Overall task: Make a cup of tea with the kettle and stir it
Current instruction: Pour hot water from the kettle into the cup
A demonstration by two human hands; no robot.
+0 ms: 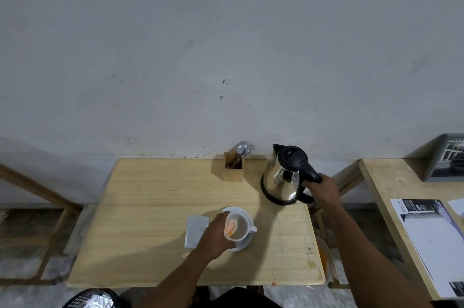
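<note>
A white cup [240, 227] stands on a white saucer [244, 245] near the middle of the wooden table [155, 207]. Something orange, likely a tea bag [231, 226], lies inside the cup against its left wall. My left hand [216, 236] wraps around the cup's left side. A steel kettle [283, 179] with a black lid and handle sits upright at the back right of the table. My right hand [322, 189] grips the kettle's black handle.
A wooden holder [234, 169] with spoons and a fork stands by the wall, left of the kettle. A white packet [195, 231] lies just left of the saucer. A second table [391, 182] with printed papers is at the right.
</note>
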